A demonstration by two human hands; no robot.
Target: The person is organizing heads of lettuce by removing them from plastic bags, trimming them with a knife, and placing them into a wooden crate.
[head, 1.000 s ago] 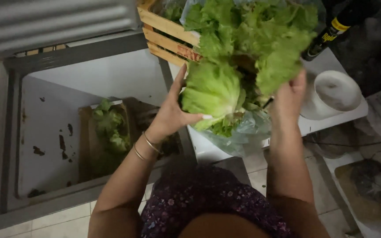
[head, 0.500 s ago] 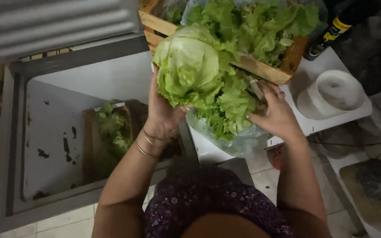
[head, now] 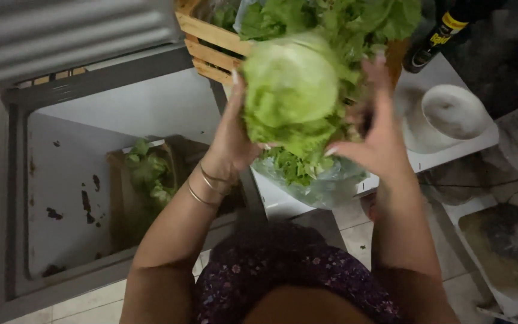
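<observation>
A lettuce head [head: 289, 90] is held raised between the left hand [head: 235, 135] and right hand [head: 374, 141], fingers [head: 381, 78] upright, gripping its sides.

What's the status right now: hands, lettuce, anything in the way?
Left hand and right hand both gripping the lettuce head. Head raised above the wooden crate of greens. Plastic bag just beneath; nothing blocking.

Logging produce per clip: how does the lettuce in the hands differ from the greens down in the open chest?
The lettuce is a pale, rounded head; the greens in the chest are darker, loose leaves. The lettuce is held up between the left hand and right hand; the greens lie in a brown box, untouched. The lettuce looks larger and is well lit; the greens sit in shadow. Both are leafy and green.
</observation>
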